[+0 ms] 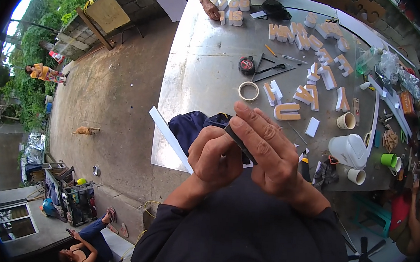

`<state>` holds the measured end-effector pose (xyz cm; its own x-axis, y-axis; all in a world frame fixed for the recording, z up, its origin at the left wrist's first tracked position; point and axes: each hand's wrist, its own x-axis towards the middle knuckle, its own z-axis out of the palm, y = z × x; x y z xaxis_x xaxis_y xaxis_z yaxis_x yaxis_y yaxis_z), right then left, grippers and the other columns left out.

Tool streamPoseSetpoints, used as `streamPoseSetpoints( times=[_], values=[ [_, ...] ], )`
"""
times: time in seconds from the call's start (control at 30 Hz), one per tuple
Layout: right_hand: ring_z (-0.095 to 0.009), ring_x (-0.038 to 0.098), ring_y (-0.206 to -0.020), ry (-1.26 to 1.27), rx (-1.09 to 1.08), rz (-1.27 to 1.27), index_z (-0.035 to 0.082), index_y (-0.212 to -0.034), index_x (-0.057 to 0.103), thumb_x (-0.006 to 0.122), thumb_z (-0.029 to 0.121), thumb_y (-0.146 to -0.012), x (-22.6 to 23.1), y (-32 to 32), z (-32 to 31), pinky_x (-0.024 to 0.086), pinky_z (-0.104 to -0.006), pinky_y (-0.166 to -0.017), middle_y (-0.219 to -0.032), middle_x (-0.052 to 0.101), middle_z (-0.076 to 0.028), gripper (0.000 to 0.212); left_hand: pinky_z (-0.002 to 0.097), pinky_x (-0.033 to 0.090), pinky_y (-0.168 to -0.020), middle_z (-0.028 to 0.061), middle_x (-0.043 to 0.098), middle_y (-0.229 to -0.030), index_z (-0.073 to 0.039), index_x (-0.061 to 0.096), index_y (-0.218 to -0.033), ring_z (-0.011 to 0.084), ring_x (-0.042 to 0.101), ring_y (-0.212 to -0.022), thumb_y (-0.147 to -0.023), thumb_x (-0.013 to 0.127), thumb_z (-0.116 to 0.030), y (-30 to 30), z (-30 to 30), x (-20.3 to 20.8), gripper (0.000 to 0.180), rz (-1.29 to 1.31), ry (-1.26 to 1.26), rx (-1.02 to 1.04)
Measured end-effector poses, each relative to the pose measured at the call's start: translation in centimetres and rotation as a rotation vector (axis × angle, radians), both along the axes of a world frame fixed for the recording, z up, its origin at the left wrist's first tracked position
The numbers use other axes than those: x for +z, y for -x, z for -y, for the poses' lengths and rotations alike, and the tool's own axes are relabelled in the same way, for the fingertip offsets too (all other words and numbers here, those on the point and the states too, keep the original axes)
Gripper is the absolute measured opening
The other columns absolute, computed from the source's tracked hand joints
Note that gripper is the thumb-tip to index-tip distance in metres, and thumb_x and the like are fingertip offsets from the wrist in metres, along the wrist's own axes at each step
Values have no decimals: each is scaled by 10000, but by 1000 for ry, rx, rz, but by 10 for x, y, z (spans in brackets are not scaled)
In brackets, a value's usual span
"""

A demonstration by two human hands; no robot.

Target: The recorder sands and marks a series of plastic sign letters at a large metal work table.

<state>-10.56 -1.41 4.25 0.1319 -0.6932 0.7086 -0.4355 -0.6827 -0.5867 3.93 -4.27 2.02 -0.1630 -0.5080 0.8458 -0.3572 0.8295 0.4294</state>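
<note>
Close to my chest, my left hand (215,156) and my right hand (270,151) meet around a thin dark strip (240,142). Its kind is not plain from here. The left fingers curl around its near side, while the right fingers lie pressed along its upper side. Part of the strip is hidden behind my fingers. Just beyond my hands lies a dark blue cloth (190,129) on the metal-topped table (190,69). A roll of tape (248,91) and a foam letter with a tan face (287,112) are the nearest things past my fingertips.
Several foam letters (318,98) spread over the table's right half. A tape measure (246,65), a set square (270,74), a white jug (348,150) and cups (346,121) lie about. Another person's hand (210,10) touches letters at the far edge. A white strip (169,138) overhangs the left edge.
</note>
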Motion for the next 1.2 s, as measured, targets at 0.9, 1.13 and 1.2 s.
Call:
streamPoseSetpoints(
  times=[0.9, 1.13, 1.2],
  values=[
    [-375, 578, -1243, 68, 0, -102, -59, -1273, 588, 459, -110, -838, 1, -1, 5, 421, -472, -1084, -1311, 592, -265, 457, 289, 506, -533, 123, 647, -787, 23, 608, -937, 223, 626, -624, -759, 680, 120, 2, 2, 8, 216, 38, -9, 13],
    [-351, 578, -1247, 5, -36, 8, -29, -1301, 586, 519, -18, -893, -10, -4, 11, 429, -472, -1070, -1335, 584, -236, 414, 291, 501, -532, 121, 635, -770, 18, 608, -932, 225, 621, -619, -756, 683, 118, 3, 3, 9, 215, 56, -15, 28],
    [-352, 581, -1243, -65, -38, 101, -23, -1298, 591, 519, -11, -897, -10, -4, 11, 427, -475, -1072, -1334, 585, -235, 408, 294, 497, -527, 121, 630, -764, 16, 603, -916, 227, 619, -617, -756, 682, 110, 3, 4, 9, 201, 59, -9, 38]
  ],
)
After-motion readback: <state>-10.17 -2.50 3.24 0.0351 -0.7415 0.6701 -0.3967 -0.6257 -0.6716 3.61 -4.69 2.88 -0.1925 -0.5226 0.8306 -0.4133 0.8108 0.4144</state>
